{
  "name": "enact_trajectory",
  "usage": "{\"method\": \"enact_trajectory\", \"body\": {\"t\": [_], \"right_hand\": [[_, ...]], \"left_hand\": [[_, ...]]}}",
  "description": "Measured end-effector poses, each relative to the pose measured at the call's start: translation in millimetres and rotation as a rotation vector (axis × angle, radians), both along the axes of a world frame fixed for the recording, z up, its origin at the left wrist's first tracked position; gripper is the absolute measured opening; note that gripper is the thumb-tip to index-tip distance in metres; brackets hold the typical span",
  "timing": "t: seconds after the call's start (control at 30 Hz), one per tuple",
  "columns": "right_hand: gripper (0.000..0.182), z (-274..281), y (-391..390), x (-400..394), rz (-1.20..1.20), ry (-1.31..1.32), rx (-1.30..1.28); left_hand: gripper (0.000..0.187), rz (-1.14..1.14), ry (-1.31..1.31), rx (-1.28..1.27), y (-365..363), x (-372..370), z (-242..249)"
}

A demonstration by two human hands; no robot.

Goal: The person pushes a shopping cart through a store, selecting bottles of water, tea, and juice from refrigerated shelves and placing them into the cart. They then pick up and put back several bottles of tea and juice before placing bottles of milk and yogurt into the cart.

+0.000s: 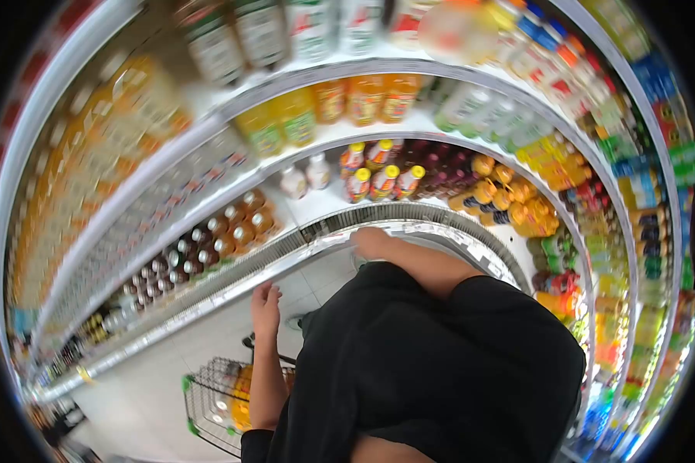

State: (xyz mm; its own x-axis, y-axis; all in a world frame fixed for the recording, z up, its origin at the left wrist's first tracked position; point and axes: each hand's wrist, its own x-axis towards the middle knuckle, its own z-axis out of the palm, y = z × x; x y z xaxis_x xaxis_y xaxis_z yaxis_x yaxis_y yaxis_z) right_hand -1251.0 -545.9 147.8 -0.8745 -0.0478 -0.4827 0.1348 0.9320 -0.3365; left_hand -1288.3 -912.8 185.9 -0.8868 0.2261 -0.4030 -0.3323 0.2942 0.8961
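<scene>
My left hand hangs over the floor with fingers loosely apart and nothing in them. Below it stands a wire shopping cart with green corner pieces, holding bottles with orange-yellow contents. My right hand is in front of the lowest shelf, close to its metal front grille. Its fingers are hidden from view, and whether it touches the edge does not show. Nearest to it on that shelf are small bottles with yellow caps and two white bottles.
Curved shelves of drinks wrap around me on the left, front and right. Brown-filled bottles line the bottom shelf at left, and orange-capped bottles stand at right. Pale tiled floor lies at lower left.
</scene>
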Motion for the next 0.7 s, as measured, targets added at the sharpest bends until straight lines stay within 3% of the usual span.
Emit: {"method": "enact_trajectory", "body": {"t": [0.1, 0.17, 0.23, 0.3, 0.4, 0.5, 0.53, 0.7], "right_hand": [[0.04, 41, 83, 10, -0.525, 0.283, -0.033], [0.046, 102, 135, 9, -0.774, 0.467, 0.0], [0.043, 140, 184, 12, -0.733, 1.144, 0.077], [0.051, 180, 226, 5, -0.786, 1.22, 0.137], [0.059, 228, 257, -16, -0.957, 1.219, -0.142], [0.066, 227, 291, -38, -0.951, 1.101, 0.0], [0.068, 227, 295, -43, -0.932, 1.172, 0.079], [0.072, 241, 289, -53, -1.011, 1.095, 0.094]], "left_hand": [[0.036, -0.281, 0.023, -0.015, 99, -31, 6], [0.036, -0.414, -0.014, 0.071, 165, -37, 34], [0.036, -0.539, -0.022, 0.118, 219, -40, 52], [0.036, -0.655, 0.009, 0.123, 260, -42, 61], [0.034, -0.758, 0.008, 0.113, 305, -43, 72], [0.034, -0.819, 0.012, 0.097, 330, -42, 72], [0.034, -0.828, 0.011, 0.091, 336, -41, 71], [0.038, -0.879, 0.085, 0.096, 362, -54, 68]]}}
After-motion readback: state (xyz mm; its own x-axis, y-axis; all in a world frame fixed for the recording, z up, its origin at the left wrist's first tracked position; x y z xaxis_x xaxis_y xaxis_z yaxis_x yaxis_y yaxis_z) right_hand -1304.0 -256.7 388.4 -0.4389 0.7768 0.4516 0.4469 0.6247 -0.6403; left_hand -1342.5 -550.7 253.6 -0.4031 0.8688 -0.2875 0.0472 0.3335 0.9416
